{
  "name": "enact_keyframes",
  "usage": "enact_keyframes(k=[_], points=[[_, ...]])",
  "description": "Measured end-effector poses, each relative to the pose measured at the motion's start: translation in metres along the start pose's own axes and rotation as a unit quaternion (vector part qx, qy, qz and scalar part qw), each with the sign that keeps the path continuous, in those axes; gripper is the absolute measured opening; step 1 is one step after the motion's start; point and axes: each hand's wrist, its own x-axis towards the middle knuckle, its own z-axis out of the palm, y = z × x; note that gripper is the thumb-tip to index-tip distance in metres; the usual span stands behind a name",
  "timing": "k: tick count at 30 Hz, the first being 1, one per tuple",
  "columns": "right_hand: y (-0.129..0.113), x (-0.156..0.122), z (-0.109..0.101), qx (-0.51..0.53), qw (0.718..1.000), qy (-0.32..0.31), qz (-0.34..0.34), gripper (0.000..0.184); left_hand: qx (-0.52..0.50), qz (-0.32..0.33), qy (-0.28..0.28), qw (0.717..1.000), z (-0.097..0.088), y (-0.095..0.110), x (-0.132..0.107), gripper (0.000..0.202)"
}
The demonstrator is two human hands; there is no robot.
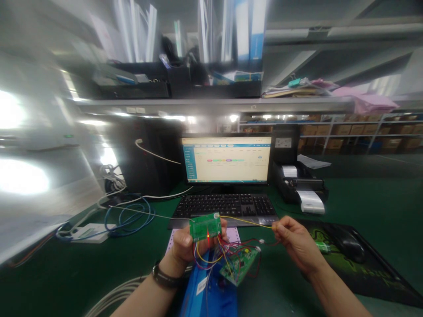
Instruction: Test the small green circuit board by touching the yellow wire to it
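Observation:
In front of the keyboard, my left hand (182, 243) grips a green circuit board (202, 226) by its edges, fingers behind it. A small red light glows at the board's lower edge, and several coloured wires hang from it. My right hand (292, 237) is closed, pinching the end of a thin yellow wire (246, 220) that runs taut to the board's upper right corner. Below lies a second green circuit board (240, 266), tilted and tangled in wires, over a blue bin (191, 295). A red wire with a white connector (261, 241) passes near my right fingertips.
A lit monitor (231, 163) stands behind the black keyboard (224, 207). To its right is a label printer (302, 187). A mouse (345, 242) rests on a dark mat (366, 277). Blue cable (128, 218) coils at left beside a white box (94, 232). A loaded shelf (214, 105) hangs above.

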Motion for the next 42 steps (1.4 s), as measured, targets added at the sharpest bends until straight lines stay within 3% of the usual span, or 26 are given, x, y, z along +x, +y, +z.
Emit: enact_keyframes(k=[42], points=[[-0.0037, -0.0012, 0.0042, 0.023, 0.999, 0.028, 0.017, 0.013, -0.004, 0.01, -0.003, 1.0, 0.0023, 0.0005, 0.0008, 0.08]])
